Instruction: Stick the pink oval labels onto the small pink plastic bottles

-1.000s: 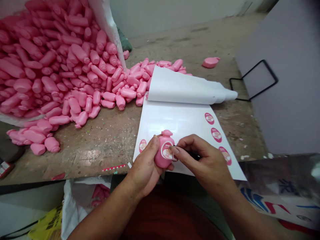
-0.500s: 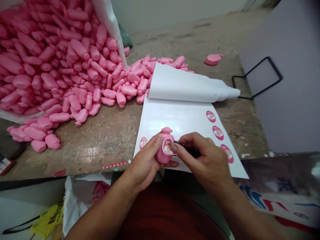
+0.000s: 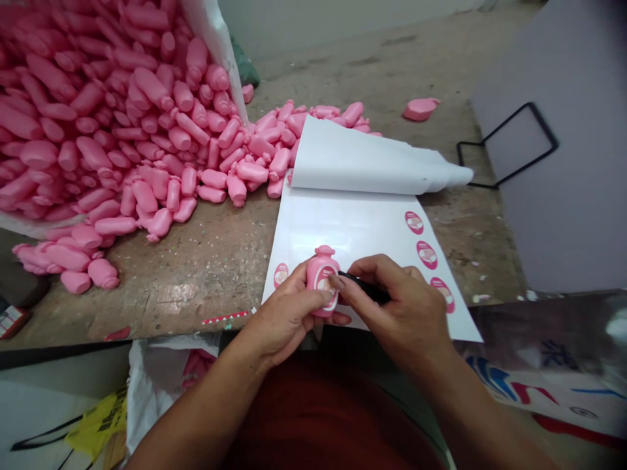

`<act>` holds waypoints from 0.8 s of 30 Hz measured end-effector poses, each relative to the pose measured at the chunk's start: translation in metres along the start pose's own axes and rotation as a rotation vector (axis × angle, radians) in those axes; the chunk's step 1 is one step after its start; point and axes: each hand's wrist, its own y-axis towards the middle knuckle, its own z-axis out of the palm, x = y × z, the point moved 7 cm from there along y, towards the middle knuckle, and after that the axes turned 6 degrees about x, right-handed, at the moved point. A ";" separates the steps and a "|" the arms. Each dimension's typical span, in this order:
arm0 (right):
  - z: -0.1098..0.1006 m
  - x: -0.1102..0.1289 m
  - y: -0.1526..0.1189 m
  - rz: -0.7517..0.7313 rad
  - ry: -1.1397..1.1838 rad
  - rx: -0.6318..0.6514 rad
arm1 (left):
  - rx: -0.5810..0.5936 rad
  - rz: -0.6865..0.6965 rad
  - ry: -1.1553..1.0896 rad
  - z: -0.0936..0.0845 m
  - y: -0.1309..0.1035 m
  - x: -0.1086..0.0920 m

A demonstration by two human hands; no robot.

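Note:
My left hand is closed round a small pink bottle, held upright with its cap end away from me. An oval pink-and-white label is on the bottle's front, and my left thumb lies on its lower part. My right hand grips a black tool, its tip by the bottle's right side; the right thumb touches the label's edge. Both hands are above the near part of a white sticker sheet, which bears several oval labels and has its far part curled over.
Many pink bottles spill from a white sack at the left onto the worn table. One pink bottle lies at the back right. A black metal frame stands by a pale panel at the right.
My left thumb has moved from the bottle's upper left side down onto the label's lower part. The bottle has turned slightly and its label faces up more fully. The view has shifted slightly.

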 end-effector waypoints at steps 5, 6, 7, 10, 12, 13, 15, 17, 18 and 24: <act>0.003 -0.002 0.001 0.029 0.018 0.029 | 0.043 -0.002 -0.031 0.002 -0.002 0.000; 0.003 -0.003 0.001 0.024 0.018 0.032 | 0.048 -0.008 -0.032 0.002 -0.003 0.001; 0.002 -0.002 0.002 0.007 0.010 0.028 | 0.054 -0.016 -0.033 0.002 -0.003 0.001; -0.003 0.007 0.002 -0.135 -0.058 -0.029 | 0.077 -0.042 -0.033 0.003 -0.004 0.002; -0.008 0.017 0.001 -0.262 -0.128 -0.083 | 0.088 -0.041 -0.034 0.003 -0.003 0.003; -0.009 0.021 0.000 -0.312 -0.160 -0.101 | 0.093 -0.038 -0.036 0.003 -0.003 0.003; -0.010 0.026 -0.002 -0.369 -0.206 -0.119 | 0.106 -0.031 -0.037 0.004 -0.003 0.003; -0.010 0.027 -0.003 -0.381 -0.241 -0.124 | 0.117 -0.031 -0.034 0.005 -0.003 0.004; -0.010 0.026 -0.004 -0.383 -0.260 -0.124 | 0.119 -0.031 -0.032 0.005 -0.003 0.004; -0.030 -0.007 -0.002 -0.226 -0.209 -0.172 | 0.101 -0.033 0.014 0.005 -0.006 0.005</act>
